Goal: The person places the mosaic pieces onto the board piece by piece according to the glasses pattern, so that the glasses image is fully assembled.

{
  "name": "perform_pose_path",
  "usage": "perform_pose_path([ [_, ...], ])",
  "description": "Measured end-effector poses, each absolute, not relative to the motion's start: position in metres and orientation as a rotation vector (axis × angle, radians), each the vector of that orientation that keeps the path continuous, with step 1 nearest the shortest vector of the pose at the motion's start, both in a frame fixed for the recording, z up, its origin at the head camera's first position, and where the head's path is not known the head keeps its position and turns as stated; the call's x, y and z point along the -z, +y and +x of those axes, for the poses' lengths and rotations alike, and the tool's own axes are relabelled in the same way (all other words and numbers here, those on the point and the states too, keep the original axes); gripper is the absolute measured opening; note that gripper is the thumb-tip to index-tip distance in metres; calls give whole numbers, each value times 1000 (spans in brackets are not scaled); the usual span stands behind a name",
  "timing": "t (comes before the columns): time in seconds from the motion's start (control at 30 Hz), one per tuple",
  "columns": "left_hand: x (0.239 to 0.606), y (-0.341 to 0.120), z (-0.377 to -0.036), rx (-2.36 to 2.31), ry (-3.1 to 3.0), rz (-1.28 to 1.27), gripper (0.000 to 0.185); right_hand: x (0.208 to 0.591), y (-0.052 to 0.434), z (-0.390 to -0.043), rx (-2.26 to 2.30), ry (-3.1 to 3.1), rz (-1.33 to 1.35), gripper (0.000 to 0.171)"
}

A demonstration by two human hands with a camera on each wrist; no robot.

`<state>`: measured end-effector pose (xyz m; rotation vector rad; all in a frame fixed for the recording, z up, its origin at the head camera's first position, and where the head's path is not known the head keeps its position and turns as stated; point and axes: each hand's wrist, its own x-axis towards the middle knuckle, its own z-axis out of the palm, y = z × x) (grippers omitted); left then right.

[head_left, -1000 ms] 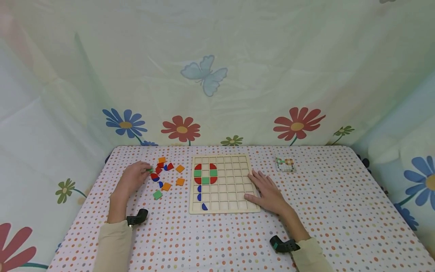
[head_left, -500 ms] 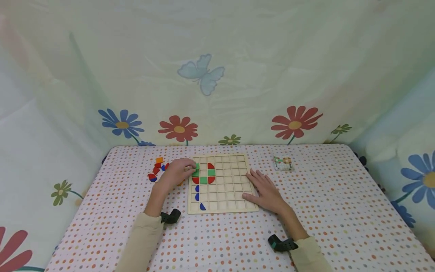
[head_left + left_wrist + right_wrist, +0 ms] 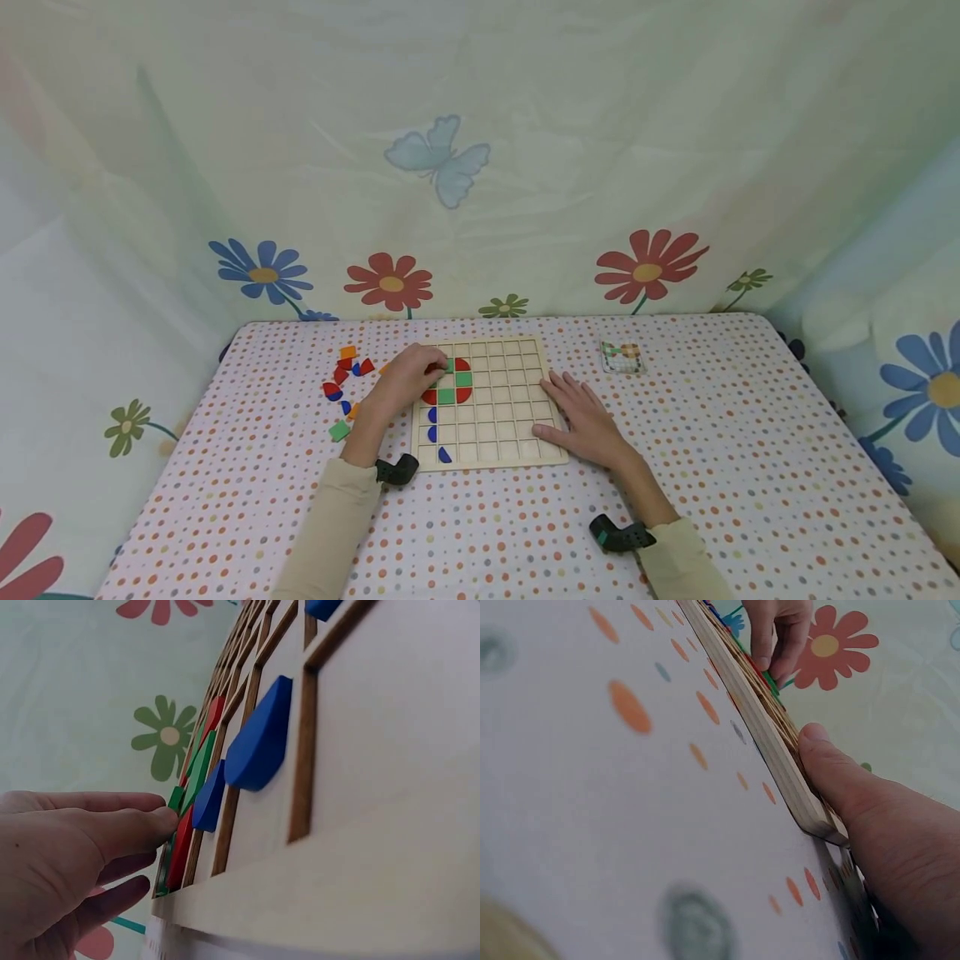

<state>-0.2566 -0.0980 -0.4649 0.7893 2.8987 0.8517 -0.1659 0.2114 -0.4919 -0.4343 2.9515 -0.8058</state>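
My left hand [image 3: 408, 377] is over the upper left of the wooden grid board [image 3: 504, 454], pinching a green square tile [image 3: 450, 364] between thumb and fingers, right at the top row of the pattern. Close by in the cells lie red quarter-round pieces [image 3: 463, 393] and green squares [image 3: 463, 378]. Below them sit blue rounded pieces [image 3: 432, 433], which the left wrist view shows near the hand as a blue piece [image 3: 259, 739]. My right hand [image 3: 587, 423] rests on the board's right edge with fingers spread; its thumb [image 3: 825, 761] lies over the rim.
Left of the board lie loose pieces: an orange square [image 3: 348, 352], red pieces [image 3: 341, 374], a red-and-blue pair [image 3: 333, 390] and a green square [image 3: 339, 430]. A small pattern card [image 3: 622, 357] lies behind the right hand on the dotted tablecloth [image 3: 480, 533].
My left hand has carried the green tile rightward from the loose pieces to the board, then slightly further right along the pattern. The right hand stays on the board's edge.
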Motion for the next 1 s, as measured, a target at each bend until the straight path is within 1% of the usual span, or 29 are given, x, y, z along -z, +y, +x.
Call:
perform_pose_path([
  [0.2, 466, -98, -257, -809, 2934, 798, 11, 492, 212, -166, 813, 2950, -439, 85],
  [0.43, 467, -98, -258, -739, 2939, 791, 18, 493, 212, -166, 810, 2948, -431, 84],
  [0.83, 461, -96, -253, -688, 2944, 758, 20, 491, 212, -166, 817, 2944, -434, 84],
  [1.0, 448, -104, -248, -774, 2934, 707, 30, 491, 211, -167, 812, 2946, -435, 84],
])
